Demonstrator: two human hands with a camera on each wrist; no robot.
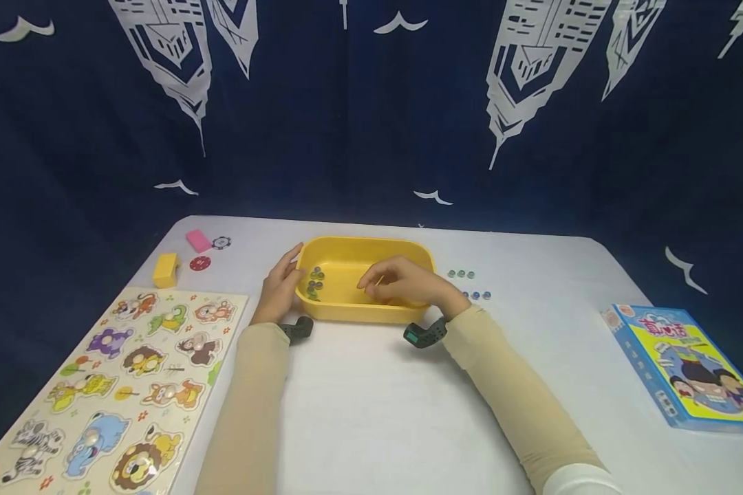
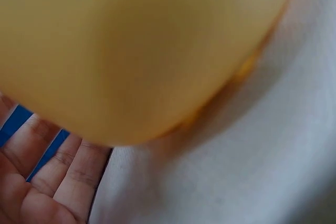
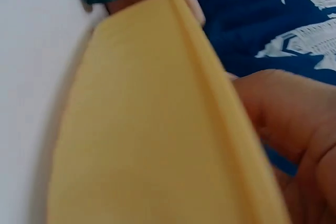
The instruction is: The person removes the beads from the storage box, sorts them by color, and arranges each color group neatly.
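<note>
A yellow plastic tub [image 1: 371,314] stands on the white table with several small glass marbles [image 1: 316,282] at its left end. My left hand [image 1: 278,285] rests against that end, its fingers [image 2: 79,174] fairly straight along the outer wall in the left wrist view. Reaching over the near rim, my right hand [image 1: 402,280] is inside the tub with loosely bent fingers. No marble shows between its fingertips. Right of the tub, other marbles lie on the table in a green back row [image 1: 461,273] and a blue front row [image 1: 477,295], partly hidden by the right wrist.
An animal puzzle board [image 1: 117,385] lies at the left. Behind it are a yellow block [image 1: 165,270], a pink block [image 1: 198,240], a red chip [image 1: 200,263] and a black-and-white chip [image 1: 221,243]. A blue and yellow game box [image 1: 693,364] sits at the right.
</note>
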